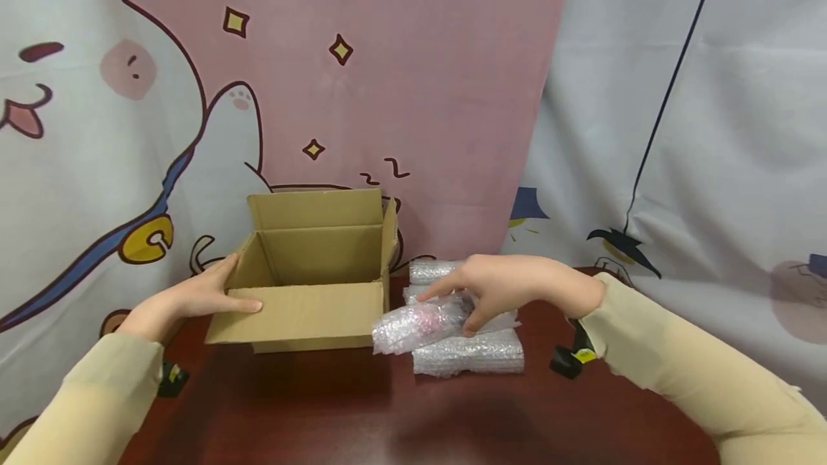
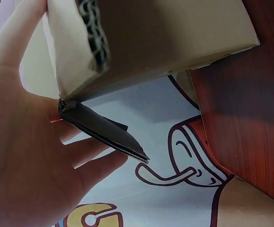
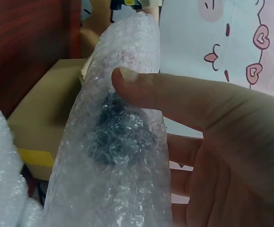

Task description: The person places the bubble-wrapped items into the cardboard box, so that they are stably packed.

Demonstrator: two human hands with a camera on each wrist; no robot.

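An open cardboard box (image 1: 323, 314) stands on the table, its flaps folded outward. My left hand (image 1: 200, 296) holds it at the left front corner; in the left wrist view, the thumb and the other fingers lie on opposite sides of the cardboard edge (image 2: 68, 71). To the right of the box, my right hand (image 1: 494, 289) grips a bubble-wrapped item (image 1: 420, 323) between thumb and fingers. Something dark and something pinkish show through the wrap (image 3: 118, 132), but their kind cannot be made out.
Several more bubble-wrapped bundles (image 1: 472, 356) lie on the dark red table (image 1: 400, 415), beneath and behind the held one. A curtain (image 1: 439, 92) with cartoon drawings hangs right behind the table.
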